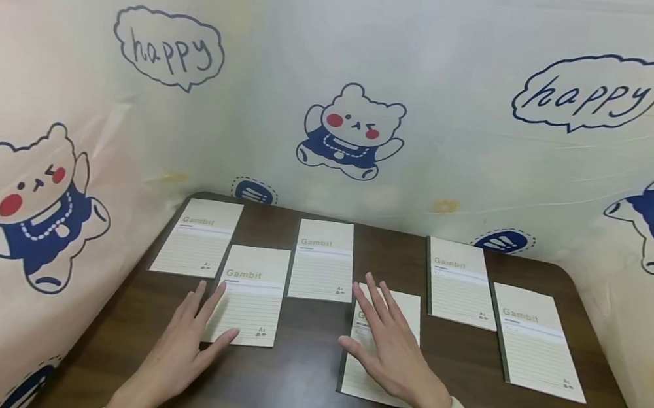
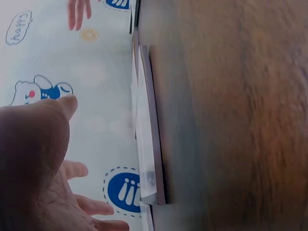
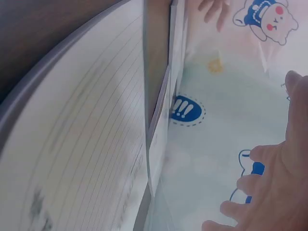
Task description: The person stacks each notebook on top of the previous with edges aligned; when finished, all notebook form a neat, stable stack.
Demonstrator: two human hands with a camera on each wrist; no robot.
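Observation:
Several cream notebooks marked "Gambit" lie flat on the dark wooden table. My left hand (image 1: pixel 177 347), fingers spread, hovers by the lower left corner of the front left notebook (image 1: pixel 253 295). Its thumb (image 2: pixel 67 105) shows in the left wrist view, with that notebook's edge beyond. My right hand (image 1: pixel 392 348) is held with spread fingers over the front middle notebook (image 1: pixel 360 378) and hides part of its cover. In the right wrist view, a gap shows between the right fingers (image 3: pixel 260 187) and the lined cover (image 3: pixel 91 115). Neither hand holds anything.
Behind stand a back left notebook (image 1: pixel 196 241) and a back middle notebook (image 1: pixel 321 269), both lying flat. On the right are two more, a rear notebook (image 1: pixel 461 289) and a front notebook (image 1: pixel 543 350). A printed cloth (image 1: pixel 263 132) with bears rises around the table (image 1: pixel 285 390).

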